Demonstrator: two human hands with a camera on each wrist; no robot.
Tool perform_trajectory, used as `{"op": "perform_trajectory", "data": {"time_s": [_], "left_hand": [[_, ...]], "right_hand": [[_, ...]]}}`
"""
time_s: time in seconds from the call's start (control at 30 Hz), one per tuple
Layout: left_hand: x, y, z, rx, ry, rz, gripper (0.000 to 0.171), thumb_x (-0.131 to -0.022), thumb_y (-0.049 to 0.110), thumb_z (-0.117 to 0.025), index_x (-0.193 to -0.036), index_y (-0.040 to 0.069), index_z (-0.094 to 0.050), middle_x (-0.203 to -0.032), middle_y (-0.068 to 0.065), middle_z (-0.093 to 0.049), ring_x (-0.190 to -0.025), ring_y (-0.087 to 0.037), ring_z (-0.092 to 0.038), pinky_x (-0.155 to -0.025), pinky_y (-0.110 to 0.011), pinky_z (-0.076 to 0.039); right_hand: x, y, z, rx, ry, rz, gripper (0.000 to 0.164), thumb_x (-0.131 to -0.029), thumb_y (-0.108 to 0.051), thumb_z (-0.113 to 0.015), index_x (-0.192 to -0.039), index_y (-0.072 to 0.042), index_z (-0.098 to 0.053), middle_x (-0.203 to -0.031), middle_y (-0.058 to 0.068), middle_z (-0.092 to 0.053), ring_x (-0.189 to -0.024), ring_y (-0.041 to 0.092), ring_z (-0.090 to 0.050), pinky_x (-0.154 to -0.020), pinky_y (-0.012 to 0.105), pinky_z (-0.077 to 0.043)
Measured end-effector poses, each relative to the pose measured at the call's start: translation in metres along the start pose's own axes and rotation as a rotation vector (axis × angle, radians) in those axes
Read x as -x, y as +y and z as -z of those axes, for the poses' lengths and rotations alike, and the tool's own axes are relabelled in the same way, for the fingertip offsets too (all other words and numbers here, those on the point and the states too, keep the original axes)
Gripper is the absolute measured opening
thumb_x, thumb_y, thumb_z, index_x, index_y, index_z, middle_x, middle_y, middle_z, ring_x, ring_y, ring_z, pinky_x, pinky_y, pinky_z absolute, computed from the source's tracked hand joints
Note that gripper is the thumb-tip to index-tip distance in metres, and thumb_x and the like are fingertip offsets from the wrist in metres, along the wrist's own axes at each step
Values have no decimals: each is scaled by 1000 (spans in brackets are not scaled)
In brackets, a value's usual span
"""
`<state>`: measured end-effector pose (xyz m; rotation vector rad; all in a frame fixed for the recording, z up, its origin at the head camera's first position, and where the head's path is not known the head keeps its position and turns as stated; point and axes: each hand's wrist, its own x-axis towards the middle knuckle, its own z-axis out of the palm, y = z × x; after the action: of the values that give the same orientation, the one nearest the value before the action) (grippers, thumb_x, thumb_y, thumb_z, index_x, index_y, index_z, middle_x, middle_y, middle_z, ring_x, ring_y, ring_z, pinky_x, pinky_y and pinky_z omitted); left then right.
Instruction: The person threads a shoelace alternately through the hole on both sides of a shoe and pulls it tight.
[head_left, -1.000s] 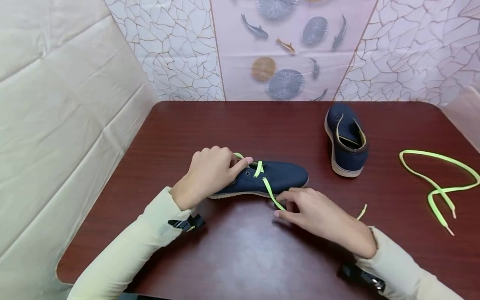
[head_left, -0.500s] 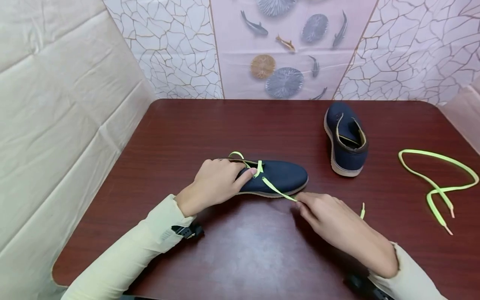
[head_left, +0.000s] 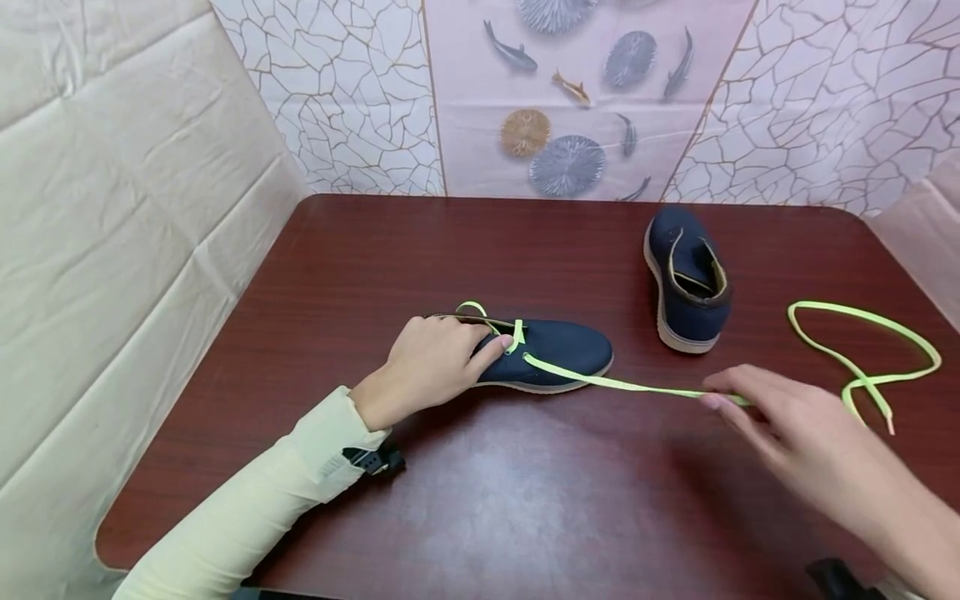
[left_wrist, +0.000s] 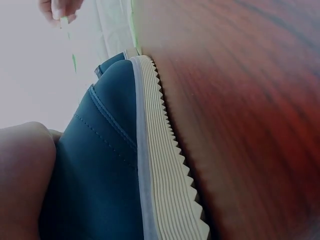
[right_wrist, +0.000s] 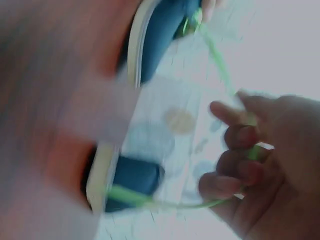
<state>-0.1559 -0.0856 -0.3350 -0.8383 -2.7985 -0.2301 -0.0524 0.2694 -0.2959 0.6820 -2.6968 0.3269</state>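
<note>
A navy shoe (head_left: pixel 570 350) with a pale ridged sole lies on the table, toe to the right. My left hand (head_left: pixel 427 362) holds it at the opening, thumb by the eyelets. In the left wrist view the side of the shoe (left_wrist: pixel 100 150) fills the middle. A neon yellow-green shoelace (head_left: pixel 622 385) crosses the front eyelets and runs taut to the right. My right hand (head_left: pixel 810 442) pinches it between thumb and fingers, well away from the shoe. The right wrist view is blurred; there the shoelace (right_wrist: pixel 217 57) passes through the curled fingers of the right hand (right_wrist: pixel 280 155).
Another navy shoe (head_left: pixel 693 312) stands at the back right, its heel toward me, with no lace visible. A loose yellow-green shoelace (head_left: pixel 873 315) lies in a loop on the right of the dark red table (head_left: pixel 375 267). A patterned cloth wall (head_left: pixel 360 108) borders the back.
My right hand has taken hold of the lace by the shoe and drawn it far right, straightening it. My left hand has shifted slightly forward along the shoe, thumb nearer the lacing.
</note>
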Motion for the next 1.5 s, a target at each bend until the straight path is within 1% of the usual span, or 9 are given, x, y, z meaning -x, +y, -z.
{"op": "perform_trajectory", "data": {"time_s": [0.17,0.27,0.33,0.53,0.67,0.77,0.9,1.17,1.5], "left_hand": [[-1,-2,-2,-2,6,-2,47,-102,56,-36,-83,26,-66,-64,8,-52,-56,-14,-52,-42,-33,-36],[-1,-2,-2,9,44,19,44,-102,55,-41,-82,24,-66,-61,8,-50,-53,-14,-50,-40,-33,-35],[0,0,-2,20,122,18,40,-101,52,-47,-80,21,-62,-62,7,-48,-53,-14,-48,-40,-32,-36],[-1,18,5,26,414,-230,29,-97,38,-60,-84,12,-63,-79,0,-53,-73,-19,-49,-59,-28,-45],[-3,37,9,70,259,-383,30,-94,41,-66,-102,14,-74,-95,1,-60,-86,-18,-52,-77,-28,-44],[-3,47,7,31,123,-404,26,-95,39,-67,-109,20,-75,-105,3,-62,-93,-17,-52,-78,-28,-40],[-2,53,7,28,80,-393,14,-98,29,-64,-101,26,-77,-102,7,-64,-91,-15,-52,-76,-28,-39],[-4,49,35,565,-19,-245,15,-98,30,-65,-97,22,-78,-85,18,-66,-77,-1,-55,-77,-22,-46],[-17,33,77,938,-32,-74,11,-97,21,-67,-94,19,-77,-74,15,-72,-65,-10,-58,-58,-25,-40]], "right_hand": [[5,18,13,113,56,108,37,-98,-51,-56,-105,-17,-69,-87,-13,-52,-70,6,-48,-59,27,-39],[-1,25,14,113,103,226,60,-107,-52,-29,-99,-8,-69,-83,-6,-50,-75,14,-44,-70,28,-34],[-7,25,14,93,137,282,61,-108,-47,-28,-96,-3,-69,-81,-3,-50,-75,17,-41,-72,28,-30],[-23,14,19,52,305,355,57,-108,-42,-37,-96,2,-71,-77,6,-52,-71,26,-42,-71,32,-28],[-37,2,24,33,379,374,52,-107,-39,-41,-96,0,-74,-78,13,-52,-70,33,-43,-67,37,-26],[-49,-5,25,7,425,389,48,-107,-36,-43,-94,-1,-74,-78,17,-52,-68,37,-41,-65,40,-24],[-66,-11,22,-22,479,392,45,-105,-34,-48,-94,-1,-74,-76,17,-50,-66,37,-39,-65,42,-23],[-98,3,1,5,453,374,43,-105,-31,-50,-96,4,-73,-74,15,-49,-67,34,-39,-64,38,-21],[-142,9,-42,-18,401,303,14,-96,-10,-65,-104,-1,-72,-89,11,-63,-80,31,-50,-68,41,-33]]}}
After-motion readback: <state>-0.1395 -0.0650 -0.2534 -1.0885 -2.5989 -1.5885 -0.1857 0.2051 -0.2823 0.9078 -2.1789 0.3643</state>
